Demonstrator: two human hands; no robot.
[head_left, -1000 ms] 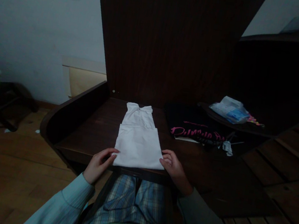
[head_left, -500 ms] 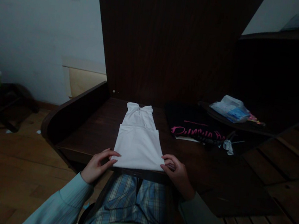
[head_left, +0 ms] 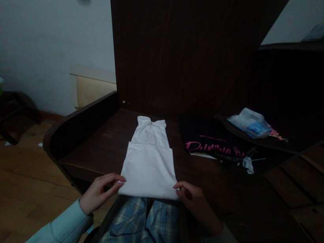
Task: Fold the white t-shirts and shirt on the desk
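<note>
A folded white shirt (head_left: 148, 171) lies lengthwise on the dark wooden surface, with its collar-like end pointing away from me. Its nearer part is doubled over and wider than the far part. At the left near corner, my left hand (head_left: 101, 190) pinches the cloth between thumb and fingers. My right hand (head_left: 195, 199) grips the opposite near corner the same way, fingers partly in shadow. The near edge reaches the front of the surface, just above my plaid-covered legs.
A folded black garment with pink lettering (head_left: 211, 144) lies to the right. Behind it, a plastic packet (head_left: 251, 123) rests on a small dark shelf. A raised wooden side panel (head_left: 78, 122) bounds the left, and a tall dark panel (head_left: 189, 53) stands behind.
Both hands have come slightly toward me with the near edge of the shirt, still holding its corners. My view has tilted up a little.
</note>
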